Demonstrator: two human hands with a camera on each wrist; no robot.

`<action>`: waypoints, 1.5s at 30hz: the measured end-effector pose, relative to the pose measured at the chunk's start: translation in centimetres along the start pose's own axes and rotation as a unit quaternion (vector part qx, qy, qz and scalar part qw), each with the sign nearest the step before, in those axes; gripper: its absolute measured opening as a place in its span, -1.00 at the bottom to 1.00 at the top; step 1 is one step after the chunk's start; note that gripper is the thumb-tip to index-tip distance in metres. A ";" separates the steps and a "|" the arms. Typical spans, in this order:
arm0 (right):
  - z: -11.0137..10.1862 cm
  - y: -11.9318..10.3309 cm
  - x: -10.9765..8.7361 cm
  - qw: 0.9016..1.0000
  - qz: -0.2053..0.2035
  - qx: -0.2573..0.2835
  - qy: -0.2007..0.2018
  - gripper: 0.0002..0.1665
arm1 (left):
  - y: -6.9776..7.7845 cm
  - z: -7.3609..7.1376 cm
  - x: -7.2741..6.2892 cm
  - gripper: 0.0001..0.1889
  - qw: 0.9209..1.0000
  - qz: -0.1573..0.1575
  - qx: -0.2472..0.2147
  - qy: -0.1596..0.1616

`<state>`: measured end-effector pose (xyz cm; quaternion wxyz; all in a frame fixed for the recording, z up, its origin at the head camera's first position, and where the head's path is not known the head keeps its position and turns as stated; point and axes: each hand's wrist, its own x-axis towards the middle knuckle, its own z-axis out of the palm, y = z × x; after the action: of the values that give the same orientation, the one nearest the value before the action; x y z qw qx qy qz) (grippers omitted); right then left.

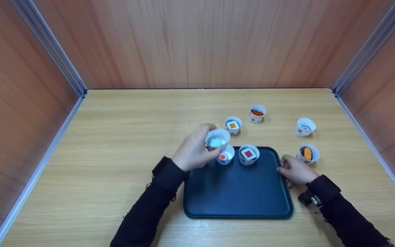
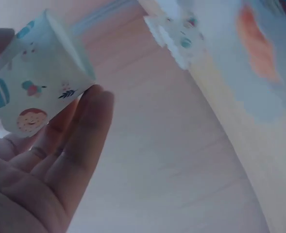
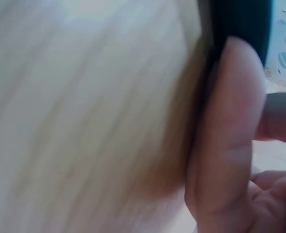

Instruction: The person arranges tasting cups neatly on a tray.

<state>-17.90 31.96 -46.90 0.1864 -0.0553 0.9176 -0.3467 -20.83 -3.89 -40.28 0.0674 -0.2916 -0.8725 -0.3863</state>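
Observation:
My left hand [image 1: 194, 148] grips a printed paper cup [image 1: 217, 138] with something pale blue inside, lifted over the tray's far left corner. In the left wrist view the cup's macaron and doughnut prints face the palm. Just behind it, a paper cup with a red-orange dot [image 1: 225, 156] stands at the dark tray's far edge. Beside that stands a cup holding a white tile with a dark red square [image 1: 248, 154]. My right hand [image 1: 297, 169] pinches the right rim of the dark blue-green tray [image 1: 238, 192]; its thumb [image 3: 230, 136] lies along the edge.
Beyond the tray are a cup with a yellow-square tile [image 1: 232, 125] and a cup of reddish-brown bits [image 1: 257, 113]. To the right stand a pale-filled cup [image 1: 304, 127] and an orange-topped cup [image 1: 308, 154]. Wooden panels [image 1: 201, 44] enclose the table's back and sides.

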 end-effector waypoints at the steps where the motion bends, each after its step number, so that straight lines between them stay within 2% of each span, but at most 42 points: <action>1: 0.0 0.0 0.0 1.000 -0.002 0.002 0.001 -0.85 | 0.4 0.3 -0.2 -0.43 1.000 0.005 0.001 -0.005; 4: -0.2 0.0 -0.1 1.000 0.000 0.005 0.009 -0.83 | 1.2 1.0 -0.8 -0.43 1.000 0.008 0.007 -0.022; 9: -1.0 -0.7 -0.5 1.000 0.005 0.015 0.021 -0.73 | 1.7 1.7 -1.3 -0.44 0.999 0.001 0.017 -0.046; 12: -1.6 -1.9 -1.1 0.998 -0.018 0.008 0.054 -0.65 | 2.0 1.7 -1.5 -0.44 0.998 -0.005 0.014 -0.053; 14: -1.8 -3.1 -1.5 0.995 -0.044 -0.003 0.094 -0.58 | 2.2 1.6 -1.7 -0.44 0.998 -0.007 0.011 -0.055; 16: -1.8 -4.5 -1.8 0.988 -0.079 0.010 0.129 -0.50 | 2.4 1.6 -1.8 -0.43 0.998 -0.008 0.008 -0.056; 18: -1.2 -5.9 -1.9 0.983 -0.117 0.028 0.141 -0.37 | 2.7 1.6 -1.8 -0.43 0.998 -0.007 0.005 -0.057; 21: 0.3 -7.7 -1.8 0.972 -0.186 0.083 0.118 -0.16 | 3.0 1.7 -2.0 -0.42 0.998 -0.005 0.006 -0.055; 25: 2.9 -9.6 -1.1 0.958 -0.252 0.106 0.086 0.01 | 3.2 2.1 -2.3 -0.41 0.999 0.007 0.014 -0.037; 29: 4.8 -10.6 -0.6 0.955 -0.270 0.105 0.069 0.02 | 3.4 2.4 -2.5 -0.42 0.999 0.011 0.010 -0.035; 32: 5.8 -10.9 -0.4 0.956 -0.266 0.100 0.064 0.01 | 3.6 2.5 -2.6 -0.42 0.999 0.005 0.001 -0.045; 39: 6.8 -11.0 -0.4 0.955 -0.261 0.083 0.110 -0.14 | 4.1 3.0 -2.8 -0.44 0.998 -0.010 -0.007 -0.058; 45: 6.4 -10.8 -0.6 0.949 -0.274 0.072 0.136 -0.19 | 4.5 2.5 -3.1 -0.33 0.998 -0.014 -0.013 -0.058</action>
<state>-15.20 20.02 -43.97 -0.0392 -0.2436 0.8564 -0.4536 -15.49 -1.20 -40.23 0.0077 -0.3017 -0.8739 -0.3811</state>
